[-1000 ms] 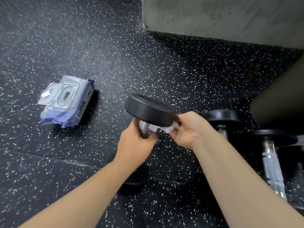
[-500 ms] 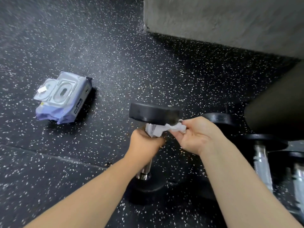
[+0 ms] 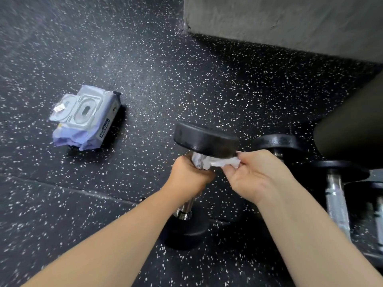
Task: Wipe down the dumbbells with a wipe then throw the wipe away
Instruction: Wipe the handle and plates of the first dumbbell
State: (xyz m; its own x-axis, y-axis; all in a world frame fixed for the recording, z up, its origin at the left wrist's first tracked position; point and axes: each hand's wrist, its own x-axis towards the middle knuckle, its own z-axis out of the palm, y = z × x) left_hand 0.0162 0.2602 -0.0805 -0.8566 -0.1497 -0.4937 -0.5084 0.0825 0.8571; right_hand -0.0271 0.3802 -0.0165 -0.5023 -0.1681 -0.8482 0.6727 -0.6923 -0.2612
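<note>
Dumbbell (image 3: 205,141) now stood more upright, left hand (image 3: 190,179) gripping its handle; right hand (image 3: 255,177) pinching wipe (image 3: 223,162) — under upper head

dumbbell (image 3: 206,139): black heads, knurled chrome handle, stood on end, slightly tilted
wipe (image 3: 222,162): white, scrunched up against the handle just under top head
spare dumbbells (image 3: 335,195): lying off right

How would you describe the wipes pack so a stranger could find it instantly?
Start at the grey concrete block up top, then look down-left across the speckled floor. The wipes pack lies there alone, soft and lavender with a grey lid, unlike the black dumbbells.
</note>
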